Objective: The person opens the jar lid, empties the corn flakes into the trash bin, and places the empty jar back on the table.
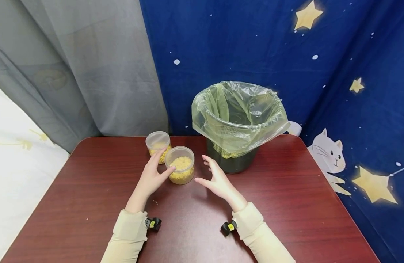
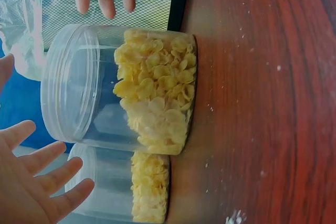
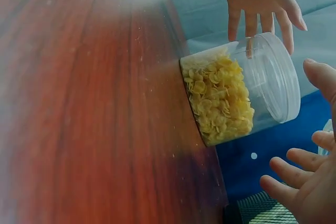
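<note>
A clear round plastic jar (image 1: 182, 171) partly filled with yellow cornflakes stands upright on the table, with a broad clear band round its top. My left hand (image 1: 151, 177) is spread at its left side, the thumb overlapping the rim in the head view. To the jar's right, my right hand (image 1: 218, 180) is held apart from it, fingers spread and palm facing it. Both hands hold nothing. A second clear jar (image 1: 157, 140), with fewer cornflakes, stands behind and to the left, near my left fingertips. In the right wrist view the front jar (image 3: 218, 95) sits between both hands.
A dark mesh bin (image 1: 236, 164) lined with a pale green plastic bag (image 1: 241, 137) stands at the back right, beyond my right hand. Small crumbs (image 2: 236, 217) lie on the dark red wooden table (image 1: 189, 233). Grey and blue curtains (image 1: 238, 44) hang behind its back edge.
</note>
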